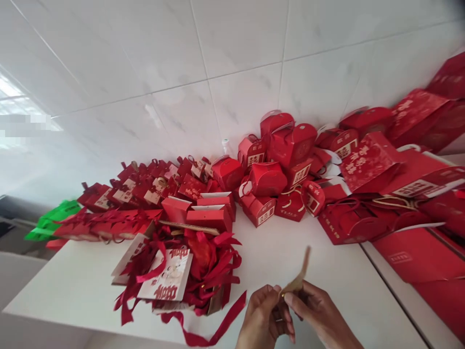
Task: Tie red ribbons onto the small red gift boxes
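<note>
At the far left, a shiny green plastic bag (53, 220) is seen at the end of a long white table (90, 271). Next to it, many small red paper boxes with ribbon loops (156, 191) are lined up by the wall. In front of them, a messy heap of dark red cloth ribbons (218, 271) is topped by a white square card with red signs (169, 274). By the near edge, a thin tan strip (298, 281) is held up over the table, right of the heap. Its low end is pinched by the left hand (259, 315), with thumb and first finger closed together and the other fingers loosely bent. The strip is also gripped by the closed thumb and fingers of the right hand (316, 310). Behind the hands, red round-topped paper boxes (269, 179) are piled up. At the far right, big red paper bags (425, 252) are stacked.
</note>
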